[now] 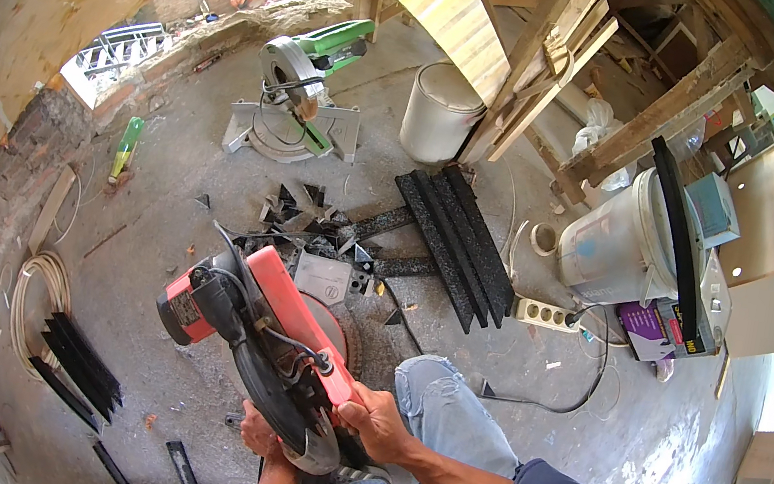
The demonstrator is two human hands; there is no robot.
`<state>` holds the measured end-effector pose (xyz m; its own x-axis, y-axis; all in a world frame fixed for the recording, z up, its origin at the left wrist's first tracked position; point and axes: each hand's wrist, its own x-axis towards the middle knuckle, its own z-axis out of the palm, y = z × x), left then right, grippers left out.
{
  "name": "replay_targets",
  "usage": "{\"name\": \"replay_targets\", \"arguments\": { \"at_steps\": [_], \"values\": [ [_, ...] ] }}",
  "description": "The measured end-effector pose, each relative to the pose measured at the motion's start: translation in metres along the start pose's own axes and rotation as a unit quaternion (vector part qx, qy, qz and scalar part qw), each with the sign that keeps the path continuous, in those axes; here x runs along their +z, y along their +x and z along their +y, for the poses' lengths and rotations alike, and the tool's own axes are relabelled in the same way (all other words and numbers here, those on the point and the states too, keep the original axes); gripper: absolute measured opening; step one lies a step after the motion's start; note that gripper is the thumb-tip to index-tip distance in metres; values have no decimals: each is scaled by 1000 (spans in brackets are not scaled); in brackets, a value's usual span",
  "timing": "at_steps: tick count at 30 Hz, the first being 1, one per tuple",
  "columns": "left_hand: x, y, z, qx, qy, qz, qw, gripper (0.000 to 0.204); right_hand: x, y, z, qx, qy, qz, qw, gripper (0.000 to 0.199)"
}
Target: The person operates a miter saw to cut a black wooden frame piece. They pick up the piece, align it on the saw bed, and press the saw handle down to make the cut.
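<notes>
A red and black miter saw (pixel 294 319) stands on the floor right before me. My right hand (pixel 370 424) is closed round the near end of its red handle. Beside the saw's grey blade guard (pixel 314 448), on the left, my left hand (pixel 260 430) is low with its fingers curled in; the saw's body hides what they grip. Behind the saw, part of its grey metal base (pixel 322 276) shows. Short black offcuts (pixel 296 207) lie heaped beyond it. Several long black strips (pixel 453 242) lie to the right of the heap.
A green miter saw (pixel 298 101) stands farther back, near a white bucket (pixel 442 114). To the right are a large white bucket (pixel 615 243) and a power strip (pixel 545 315). Coiled cable (pixel 34 298) and black strips (pixel 80 361) lie at left. Wooden beams (pixel 547 65) slant down behind.
</notes>
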<state>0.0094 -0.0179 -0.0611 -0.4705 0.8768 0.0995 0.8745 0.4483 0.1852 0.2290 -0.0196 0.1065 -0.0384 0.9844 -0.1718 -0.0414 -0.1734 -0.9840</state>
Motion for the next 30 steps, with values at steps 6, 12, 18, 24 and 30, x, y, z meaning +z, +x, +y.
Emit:
{"name": "replay_targets", "arguments": {
  "at_steps": [6, 12, 18, 24, 30],
  "values": [
    [3, -2, -6, 6, 3, 12, 1000, 31, 0, -2, 10, -10, 4, 2, 1000, 55],
    [6, -4, -7, 12, 5, 23, 1000, 31, -1, -1, 2, -10, 7, 0, 1000, 54],
    [10, -6, -15, 15, 7, 34, 999, 32, 1, 0, 2, -3, 2, -1, 1000, 56],
    [15, -10, -11, 22, 6, 44, 999, 33, -1, -1, 3, -13, 8, 4, 1000, 54],
    [36, -10, -24, 13, 9, 56, 998, 32, 0, -1, 5, -13, 6, 1, 1000, 53]
  ]
}}
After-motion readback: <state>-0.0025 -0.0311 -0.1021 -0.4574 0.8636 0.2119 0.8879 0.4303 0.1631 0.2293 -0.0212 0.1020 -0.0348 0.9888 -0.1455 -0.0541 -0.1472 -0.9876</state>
